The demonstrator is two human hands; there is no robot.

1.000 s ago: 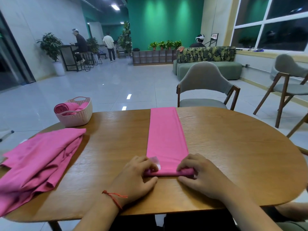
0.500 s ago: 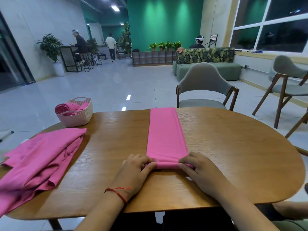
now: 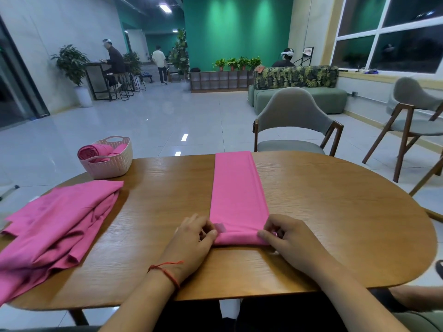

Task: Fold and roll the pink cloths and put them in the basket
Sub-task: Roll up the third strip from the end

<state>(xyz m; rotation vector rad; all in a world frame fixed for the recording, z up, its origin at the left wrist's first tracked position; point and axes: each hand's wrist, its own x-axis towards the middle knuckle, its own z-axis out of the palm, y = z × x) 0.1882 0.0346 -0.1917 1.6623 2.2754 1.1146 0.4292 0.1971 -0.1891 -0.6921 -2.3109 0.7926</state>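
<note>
A pink cloth (image 3: pixel 236 188) folded into a long narrow strip lies down the middle of the wooden table (image 3: pixel 335 224), its near end turned into a small roll. My left hand (image 3: pixel 194 238) pinches the roll's left end and my right hand (image 3: pixel 285 236) pinches its right end. A pile of loose pink cloths (image 3: pixel 55 224) lies at the table's left. A white woven basket (image 3: pixel 112 161) at the far left of the table holds rolled pink cloths (image 3: pixel 90 152).
A grey chair (image 3: pixel 294 123) stands behind the table's far edge, and another chair (image 3: pixel 412 121) at the right. A green sofa and plant shelf stand farther back; people are across the room at the left.
The roll at the cloth's near end has grown thicker as both hands turned it away from me. My fingers have shifted to the roll's two ends.
</note>
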